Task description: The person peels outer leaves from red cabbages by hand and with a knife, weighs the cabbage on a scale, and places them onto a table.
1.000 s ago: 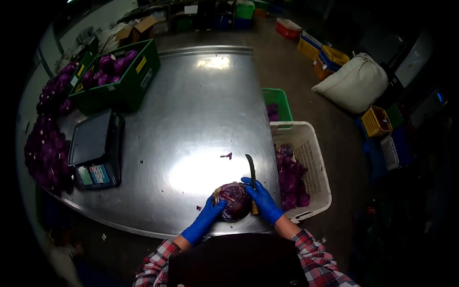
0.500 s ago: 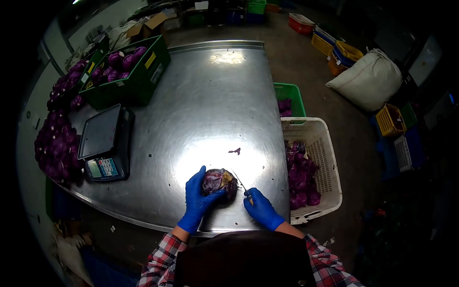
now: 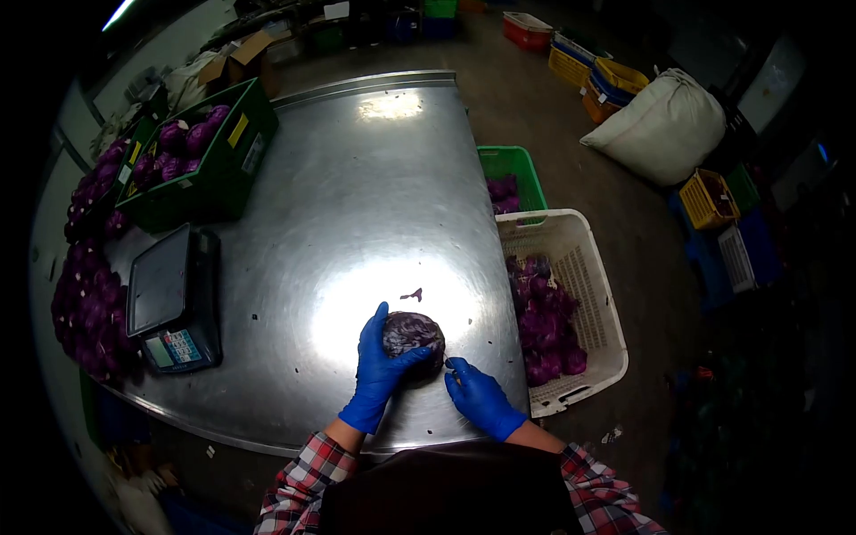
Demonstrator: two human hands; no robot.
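Note:
A red cabbage (image 3: 415, 332) rests on the steel table (image 3: 357, 196) near its front edge. My left hand (image 3: 379, 367), in a blue glove, grips the cabbage from the left and below. In a blue glove too, my right hand (image 3: 477, 397) holds a knife (image 3: 446, 364) whose blade points into the cabbage's lower right side. Only a short bit of the blade shows. A small purple leaf scrap (image 3: 412, 293) lies just beyond the cabbage.
A white basket (image 3: 580, 267) with cabbage trimmings stands right of the table, a green crate (image 3: 508, 165) behind it. A scale (image 3: 171, 299) sits at the left. A green crate of cabbages (image 3: 192, 147) and loose cabbages (image 3: 85, 303) line the left side.
The cabbage has been turned under my left hand, its pale cut side no longer showing. My right hand has brought the knife from upright down to the cabbage's lower right side.

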